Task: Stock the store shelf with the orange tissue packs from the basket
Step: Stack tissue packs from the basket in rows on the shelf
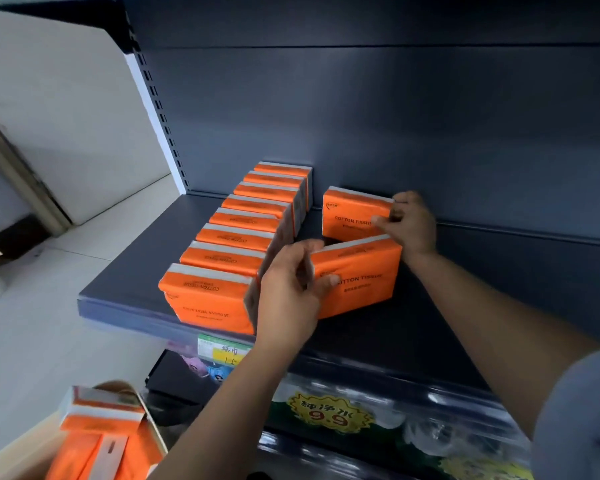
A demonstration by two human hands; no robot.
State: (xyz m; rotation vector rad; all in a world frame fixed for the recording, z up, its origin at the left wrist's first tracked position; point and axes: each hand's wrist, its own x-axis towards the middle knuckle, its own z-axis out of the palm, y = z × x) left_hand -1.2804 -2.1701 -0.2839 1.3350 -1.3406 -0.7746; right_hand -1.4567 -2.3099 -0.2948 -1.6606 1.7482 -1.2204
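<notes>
Two hands build a second row on the shelf [136,265]: the left hand [291,289] curls its fingers round the left edge of the skewed front tissue pack [357,278], and the right hand [411,223] pinches the right end of the rear tissue pack [354,216]. I judge the front tissue pack should pivot until it lies parallel with the rear one, then both slide toward the finished row [243,237] just left of the left fingers. Spare packs [97,427] wait in the basket [153,427], well below.

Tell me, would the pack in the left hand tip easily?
Probably light: the left hand pinches the front tissue pack by one end. Its glossy wrapper may be slippery. Standing on a narrow edge, it could tip.
</notes>
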